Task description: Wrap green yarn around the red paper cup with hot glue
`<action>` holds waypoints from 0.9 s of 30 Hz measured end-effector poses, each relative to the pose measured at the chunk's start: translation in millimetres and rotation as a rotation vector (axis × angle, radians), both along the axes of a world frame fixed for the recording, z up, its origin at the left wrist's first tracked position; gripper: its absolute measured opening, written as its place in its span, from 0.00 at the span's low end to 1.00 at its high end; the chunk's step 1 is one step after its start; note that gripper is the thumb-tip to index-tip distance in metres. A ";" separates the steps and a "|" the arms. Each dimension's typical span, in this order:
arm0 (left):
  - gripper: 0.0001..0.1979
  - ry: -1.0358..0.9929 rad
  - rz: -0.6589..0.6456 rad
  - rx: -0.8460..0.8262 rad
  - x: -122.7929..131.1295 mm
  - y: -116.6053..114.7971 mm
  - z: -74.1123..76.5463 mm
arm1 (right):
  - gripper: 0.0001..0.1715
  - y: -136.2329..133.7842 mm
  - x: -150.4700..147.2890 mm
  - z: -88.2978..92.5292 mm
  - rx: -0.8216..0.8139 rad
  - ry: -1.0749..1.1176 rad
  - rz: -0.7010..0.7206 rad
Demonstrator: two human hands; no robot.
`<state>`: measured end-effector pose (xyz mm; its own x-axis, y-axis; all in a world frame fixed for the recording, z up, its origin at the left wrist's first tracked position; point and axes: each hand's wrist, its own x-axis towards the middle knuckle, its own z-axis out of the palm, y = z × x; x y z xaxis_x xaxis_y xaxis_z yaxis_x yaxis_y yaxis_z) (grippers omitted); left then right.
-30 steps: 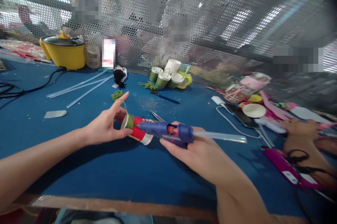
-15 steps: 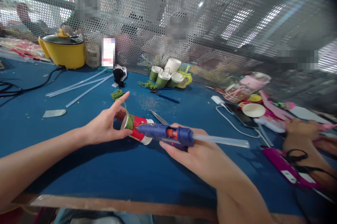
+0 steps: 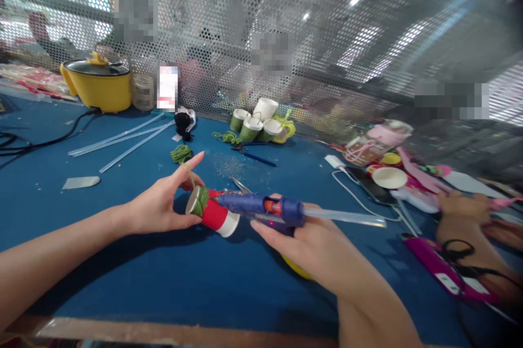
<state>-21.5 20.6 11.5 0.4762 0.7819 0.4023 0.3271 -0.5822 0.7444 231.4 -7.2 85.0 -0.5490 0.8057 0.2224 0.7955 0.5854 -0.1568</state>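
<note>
My left hand (image 3: 169, 201) grips a red and white paper cup (image 3: 216, 217) lying on its side, with the index finger raised. Green yarn (image 3: 200, 201) is wound around the cup's rim end, and a strand runs back to a small green yarn bundle (image 3: 180, 154). In my right hand (image 3: 310, 239) is a blue hot glue gun (image 3: 261, 207), its nozzle against or very close to the cup by the yarn's edge. A clear glue stick (image 3: 347, 216) sticks out of the gun's back. Scissors (image 3: 242, 184) lie partly hidden behind the gun.
Green-wrapped cups (image 3: 251, 127) stand at the back beside blue-handled pliers (image 3: 258, 158). Loose glue sticks (image 3: 134, 144) and a yellow electric pot (image 3: 100, 86) are at left. At right lie a phone (image 3: 370, 185), a magenta power strip (image 3: 433, 266) and another person's arm (image 3: 461, 223).
The glue gun's nozzle has shifted slightly along the cup, and the cup has turned to show more plain red. A yellow thing now shows under my right hand. The view has tilted up a little.
</note>
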 end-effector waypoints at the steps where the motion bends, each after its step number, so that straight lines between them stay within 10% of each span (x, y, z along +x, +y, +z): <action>1: 0.49 0.003 -0.003 0.008 -0.1 -0.1 0.4 | 0.13 0.7 0.2 0.6 -0.007 -0.007 0.016; 27: 0.49 0.099 -0.048 0.109 -2.2 -1.2 0.7 | 0.16 -0.7 1.0 3.1 -0.227 0.177 -0.080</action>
